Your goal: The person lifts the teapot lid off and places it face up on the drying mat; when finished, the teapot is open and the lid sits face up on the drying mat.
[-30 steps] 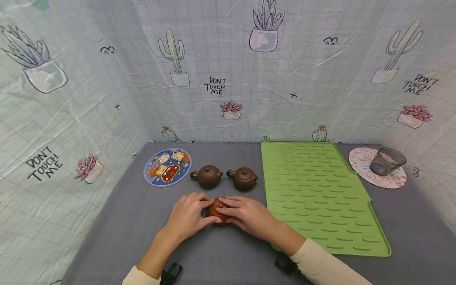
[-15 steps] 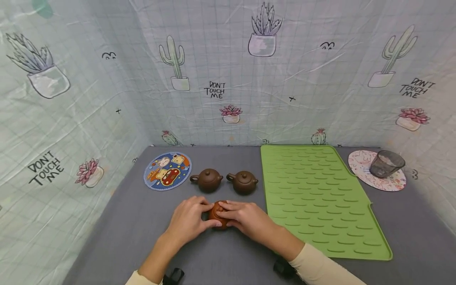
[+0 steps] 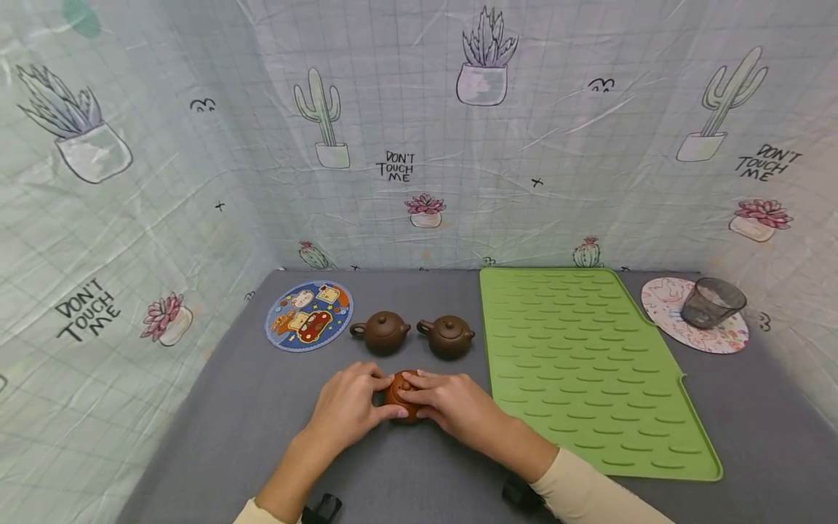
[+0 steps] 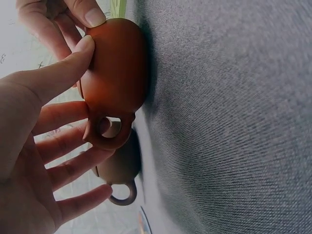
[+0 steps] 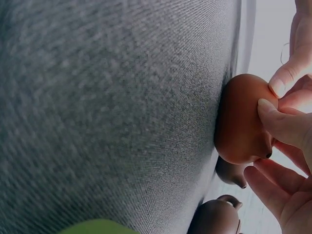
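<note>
A small reddish-brown clay teapot (image 3: 395,397) sits on the grey cloth, its handle towards the left and its spout towards the right. My left hand (image 3: 347,402) holds it from the handle side, thumb at the near side and other fingers behind. From the spout side my right hand (image 3: 463,405) grips it, with fingers over the lid and the thumb against the body (image 5: 241,122). In the left wrist view the handle (image 4: 109,141) shows below the pot, fingers behind it. Both hands cover part of the lid.
Two dark brown teapots (image 3: 385,333) stand side by side just behind the hands. A blue cartoon mat (image 3: 309,316) lies at the back left. On the right are a green ridged mat (image 3: 583,371) and a pink patterned mat (image 3: 664,302) bearing a smoky glass (image 3: 710,306).
The head view has tilted up slightly, so the scene sits a little lower in it. Both hands stay on the reddish-brown teapot, with hardly any visible movement.
</note>
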A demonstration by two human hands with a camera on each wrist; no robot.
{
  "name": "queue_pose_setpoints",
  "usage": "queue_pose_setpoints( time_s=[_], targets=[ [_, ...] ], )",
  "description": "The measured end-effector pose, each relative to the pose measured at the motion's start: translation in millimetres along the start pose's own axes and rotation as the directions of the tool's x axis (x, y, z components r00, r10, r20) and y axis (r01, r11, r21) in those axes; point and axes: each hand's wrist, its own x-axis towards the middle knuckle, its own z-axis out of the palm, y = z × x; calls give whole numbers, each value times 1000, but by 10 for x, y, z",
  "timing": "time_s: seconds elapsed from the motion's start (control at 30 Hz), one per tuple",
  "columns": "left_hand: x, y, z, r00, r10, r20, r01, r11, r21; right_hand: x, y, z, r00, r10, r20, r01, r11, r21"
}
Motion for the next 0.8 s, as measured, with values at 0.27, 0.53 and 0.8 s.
queue_pose_setpoints(
  time_s=[0.27, 0.53, 0.8],
  targets=[
    [35, 27, -18, 999, -36, 38, 37, 999, -28, 0, 1, -3, 1000, 12, 8, -12, 1000, 16],
    [37, 47, -19, 995, -70, 73, 74, 996, -45, -10, 6, 1, 1000, 3, 10, -3, 1000, 25],
    [11, 36, -15, 995, -78, 68, 82, 995, -51, 4, 16, 10, 1000, -16, 1, 16, 1000, 17]
  ],
)
